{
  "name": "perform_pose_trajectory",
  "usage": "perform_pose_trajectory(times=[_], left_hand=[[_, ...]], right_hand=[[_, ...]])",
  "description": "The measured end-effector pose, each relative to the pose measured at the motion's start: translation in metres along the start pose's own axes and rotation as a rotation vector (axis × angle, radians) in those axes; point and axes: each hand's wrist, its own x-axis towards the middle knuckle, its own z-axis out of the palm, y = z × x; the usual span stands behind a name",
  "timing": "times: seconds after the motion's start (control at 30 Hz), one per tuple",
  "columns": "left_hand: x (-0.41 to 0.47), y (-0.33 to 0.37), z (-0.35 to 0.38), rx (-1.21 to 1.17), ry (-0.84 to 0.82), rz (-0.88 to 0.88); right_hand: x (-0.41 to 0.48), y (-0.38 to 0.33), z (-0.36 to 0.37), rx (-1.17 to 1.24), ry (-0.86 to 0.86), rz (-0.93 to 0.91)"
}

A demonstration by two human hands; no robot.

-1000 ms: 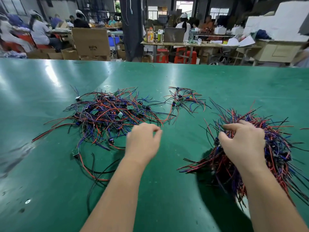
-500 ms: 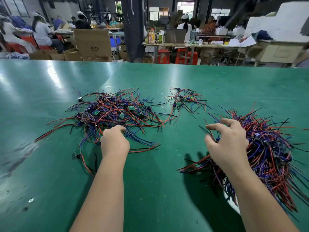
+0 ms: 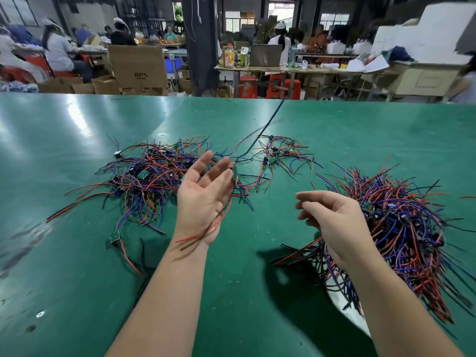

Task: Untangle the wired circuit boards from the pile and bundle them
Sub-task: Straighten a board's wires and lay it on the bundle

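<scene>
- Wired circuit board (image 3: pixel 235 173): lifted above the table at the fingertips of the left hand (image 3: pixel 203 197). Its red and black leads trail down across the palm to the wrist, and one dark lead whips upward in a blur.
- Left hand: palm turned up and spread wide, with the fingers nearly straight. Only the fingertips close on the small green board, and the exact pinch is blurred.
- Right hand (image 3: pixel 334 220): back toward the camera, raised just in front of the right heap (image 3: pixel 401 228). Its fingers are loosely curled and the forefinger reaches left. It holds nothing.
- Left pile (image 3: pixel 144 181): a loose tangle of red, blue and black wires with green boards, lying behind the left hand.
- Stray board (image 3: pixel 114 237): lies at the near edge of the left pile.
- Small cluster (image 3: pixel 280 155): lies apart, between the two larger masses and farther back.
- Right heap: denser, with wire ends fanning outward. Something white (image 3: pixel 342 305) shows beneath its near edge.
- Green table (image 3: pixel 347 140): glossy, with light glare at the left.
- Room: a workshop. A cardboard box (image 3: pixel 139 65) and a dark pillar (image 3: pixel 199 42) stand past the table. Seated workers are at the left, red stools (image 3: pixel 283 88) stand under a cluttered bench, and white boxes (image 3: pixel 425 29) are stacked at the right.
</scene>
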Motion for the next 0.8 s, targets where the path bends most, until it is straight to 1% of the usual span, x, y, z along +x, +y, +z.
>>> perform_pose_trajectory(times=[0.07,0.13,0.2,0.33,0.4,0.47,0.6,0.67,0.73,0.8], left_hand=[[-0.006,-0.007,0.006,0.082,-0.052,0.001],[-0.01,-0.014,0.01,0.257,-0.092,0.065],[-0.015,-0.019,0.014,0.415,-0.16,0.13],[-0.027,-0.03,0.019,0.571,-0.332,0.177],[-0.032,-0.034,0.021,0.574,-0.401,0.163],[-0.033,-0.035,0.022,0.55,-0.436,0.145],[-0.031,-0.031,0.02,0.56,-0.458,0.15],[-0.031,-0.033,0.02,0.609,-0.447,0.158],[-0.032,-0.036,0.022,0.619,-0.396,0.094],[-0.032,-0.036,0.024,0.581,-0.361,-0.059]], right_hand=[[-0.002,-0.001,0.003,0.124,-0.111,0.027],[-0.004,-0.001,0.006,0.189,-0.188,0.022],[-0.005,-0.001,0.01,0.223,-0.21,0.036],[-0.005,0.0,0.012,0.316,-0.193,0.069],[-0.005,0.0,0.01,0.347,-0.19,0.085],[-0.003,-0.001,0.008,0.375,-0.183,0.108],[-0.001,-0.002,0.005,0.468,-0.253,0.121],[-0.001,-0.003,0.005,0.504,-0.243,0.135],[0.0,-0.004,0.004,0.538,-0.22,0.162],[0.001,-0.005,0.002,0.553,-0.214,0.181]])
